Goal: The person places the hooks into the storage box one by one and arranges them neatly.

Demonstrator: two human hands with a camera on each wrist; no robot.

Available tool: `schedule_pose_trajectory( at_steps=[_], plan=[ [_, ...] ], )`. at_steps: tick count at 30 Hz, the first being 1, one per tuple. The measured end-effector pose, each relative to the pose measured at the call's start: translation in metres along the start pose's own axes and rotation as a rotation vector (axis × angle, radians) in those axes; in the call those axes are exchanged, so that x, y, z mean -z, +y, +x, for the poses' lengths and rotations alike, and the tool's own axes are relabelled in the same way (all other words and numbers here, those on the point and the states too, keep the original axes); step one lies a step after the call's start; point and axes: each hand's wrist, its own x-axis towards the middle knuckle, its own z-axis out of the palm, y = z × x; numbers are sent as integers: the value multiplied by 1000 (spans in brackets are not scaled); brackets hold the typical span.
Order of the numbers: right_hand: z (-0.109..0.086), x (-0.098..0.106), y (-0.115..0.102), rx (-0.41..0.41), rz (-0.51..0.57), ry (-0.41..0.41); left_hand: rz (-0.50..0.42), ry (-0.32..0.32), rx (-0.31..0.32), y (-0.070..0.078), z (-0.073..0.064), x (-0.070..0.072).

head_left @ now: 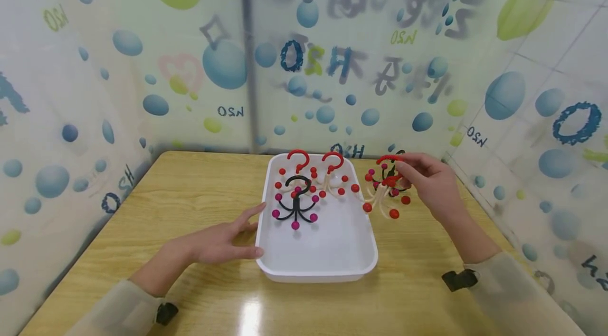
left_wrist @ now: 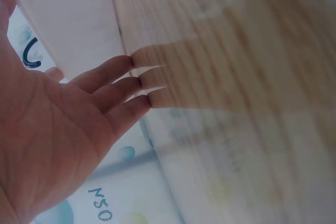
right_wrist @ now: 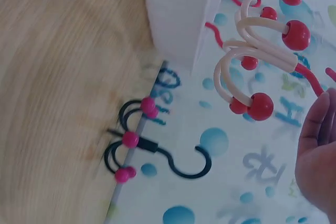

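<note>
My right hand (head_left: 434, 185) pinches the red hooked top of a multi-arm hook (right_wrist: 273, 59) with cream arms and red ball tips. It hangs above the table, just right of the white tray (head_left: 318, 276). Behind it, a black hook with magenta balls (right_wrist: 149, 144) stands on the table, partly hidden in the head view. Inside the tray stand another black hook (head_left: 296, 203) and, farther back, two red-topped cream hooks (head_left: 329, 169). My left hand (head_left: 214, 243) touches the tray's left side, fingers extended and thumb at the rim.
A wood-grain table (head_left: 190, 193) carries everything. Patterned curtain-like walls (head_left: 199, 88) with blue and green dots close off the back and both sides. The back wall stands close behind the tray and hooks.
</note>
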Motion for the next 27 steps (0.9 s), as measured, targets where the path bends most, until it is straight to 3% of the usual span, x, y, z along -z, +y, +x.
schedule_pose_trajectory(
  at_steps=[8,14,21,27],
  plan=[
    [10,-39,-12,-29,60,-122,9,4,0,1,1,-1],
    [18,-64,-9,-28,38,-211,7,1,15,2,1,-1],
    [23,-82,-6,47,91,-248,0,2,0,1,1,-1],
    [27,-91,-4,21,81,-289,4,6,-4,0,0,-1]
  ],
)
